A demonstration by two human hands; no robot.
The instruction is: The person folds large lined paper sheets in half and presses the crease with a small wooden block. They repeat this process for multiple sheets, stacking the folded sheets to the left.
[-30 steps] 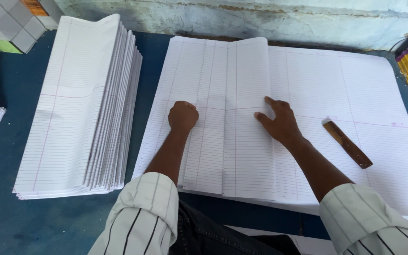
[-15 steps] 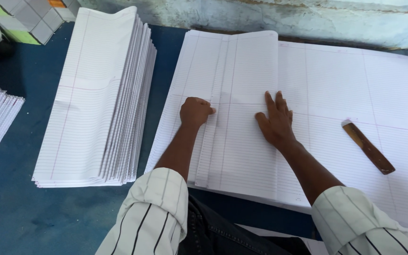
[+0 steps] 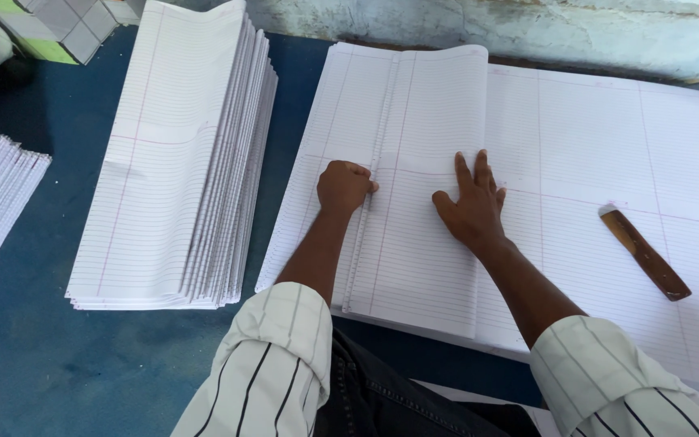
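Head view: the left hand (image 3: 345, 186), fingers curled into a closed fist, presses the folded edge of the large white ruled paper sheets (image 3: 414, 235) on the blue table (image 3: 58, 364), while the right hand (image 3: 471, 209), fingers spread flat and gripping nothing, rests on the paper just right of that fold.

Head view, steeply down, close.
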